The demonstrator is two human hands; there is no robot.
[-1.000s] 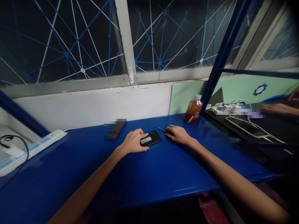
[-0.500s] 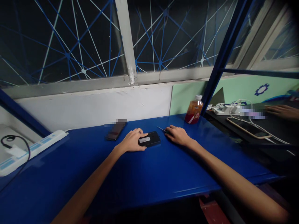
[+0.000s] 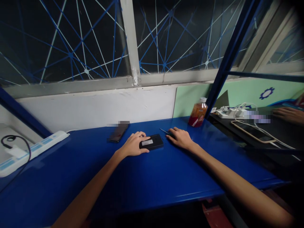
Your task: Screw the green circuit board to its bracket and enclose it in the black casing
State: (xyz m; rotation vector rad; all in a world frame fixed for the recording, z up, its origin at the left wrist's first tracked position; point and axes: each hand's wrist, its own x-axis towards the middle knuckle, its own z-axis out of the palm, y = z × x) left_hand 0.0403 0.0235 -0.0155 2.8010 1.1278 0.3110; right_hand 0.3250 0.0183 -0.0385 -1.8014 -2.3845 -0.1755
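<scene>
A flat black rectangular box (image 3: 155, 142) with a pale label lies on the blue table (image 3: 142, 177). My left hand (image 3: 135, 144) is closed on its left end, thumb along the near side and fingers over the far edge. To the right of the box, my right hand (image 3: 178, 136) rests on the table, closed around a screwdriver (image 3: 163, 130). Its thin metal shaft points left and up, past the far right corner of the box, without touching it. The handle is mostly hidden in my fingers. Tiny dark specks (image 3: 165, 143) lie beside the box, too small to name.
A dark phone (image 3: 119, 131) lies behind my left hand. A bottle of reddish drink (image 3: 198, 113) stands at the back right. A white power strip (image 3: 45, 147) is at the left. Over a black table, another person's hand (image 3: 289, 113) is near a cabled phone (image 3: 253, 130).
The view has shifted slightly. Both hands keep almost the same place and grip, and the box stays on the table under my left hand.
</scene>
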